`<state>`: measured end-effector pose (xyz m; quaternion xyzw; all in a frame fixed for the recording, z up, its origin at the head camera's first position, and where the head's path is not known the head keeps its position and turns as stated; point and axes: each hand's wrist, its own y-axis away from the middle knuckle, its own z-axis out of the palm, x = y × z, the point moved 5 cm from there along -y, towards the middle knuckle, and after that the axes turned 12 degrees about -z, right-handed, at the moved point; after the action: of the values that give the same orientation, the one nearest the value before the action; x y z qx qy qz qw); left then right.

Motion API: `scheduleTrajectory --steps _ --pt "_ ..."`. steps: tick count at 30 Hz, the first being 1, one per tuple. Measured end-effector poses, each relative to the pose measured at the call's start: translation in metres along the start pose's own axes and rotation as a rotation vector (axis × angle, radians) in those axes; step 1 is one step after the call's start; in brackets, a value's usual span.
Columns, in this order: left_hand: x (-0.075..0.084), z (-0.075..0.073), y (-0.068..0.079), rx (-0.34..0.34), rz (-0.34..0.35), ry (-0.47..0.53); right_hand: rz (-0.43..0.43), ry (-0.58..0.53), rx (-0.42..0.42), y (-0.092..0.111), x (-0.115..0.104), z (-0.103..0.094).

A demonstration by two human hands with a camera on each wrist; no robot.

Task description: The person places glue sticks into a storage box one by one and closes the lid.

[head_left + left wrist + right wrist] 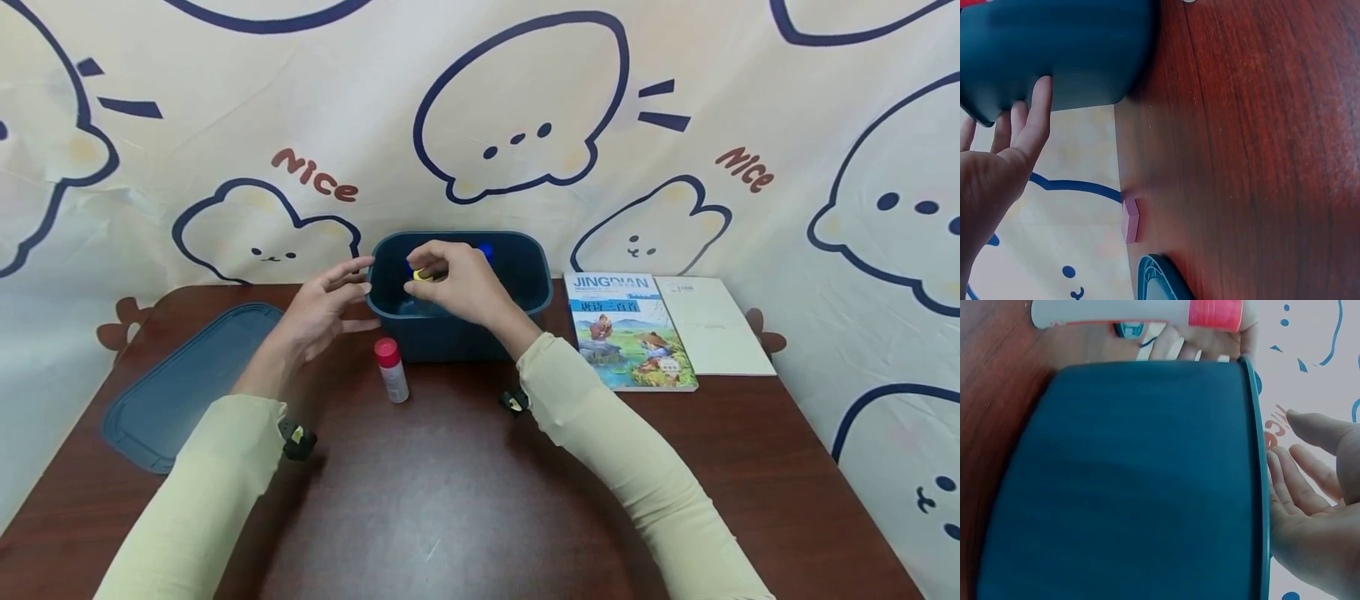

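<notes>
- The left hand (318, 312) has its fingers spread and mostly straight, grasping nothing, fingertips against the outer wall of a dark blue-green, rounded rectangular plastic bin (442, 343).
- The right hand (461, 279) is over the bin's opening, thumb and gently bent fingers apart, with nothing seen held between them.
- A small yellow object (422, 274), partly hidden, shows between the right thumb and fingers; its exact shape cannot be told.
- A bright blue object (486, 250) sits inside the bin, just beyond the right hand.
- An upright white tube with a red cap (392, 373) stands near the left hand, to its right and closer to the person.
- A flat blue plastic lid (191, 379) lies left of the left hand.
- Right of the right hand lies a colourful illustrated paperback book (630, 333).
</notes>
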<state>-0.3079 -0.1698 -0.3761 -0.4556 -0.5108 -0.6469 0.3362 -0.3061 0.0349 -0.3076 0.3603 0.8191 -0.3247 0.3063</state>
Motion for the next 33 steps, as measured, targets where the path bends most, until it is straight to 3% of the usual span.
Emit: scheduleTrajectory --steps 11,19,33 --pt "0.002 0.001 -0.001 -0.018 -0.003 0.013 -0.092 -0.038 -0.008 0.007 -0.011 0.01" --pt "0.001 -0.001 -0.002 -0.005 0.009 0.019 -0.125 -0.158 -0.011 0.015 -0.015 0.013" --pt "0.0 -0.002 -0.001 -0.013 0.008 0.009 -0.202 -0.316 -0.098 0.028 -0.021 0.032"
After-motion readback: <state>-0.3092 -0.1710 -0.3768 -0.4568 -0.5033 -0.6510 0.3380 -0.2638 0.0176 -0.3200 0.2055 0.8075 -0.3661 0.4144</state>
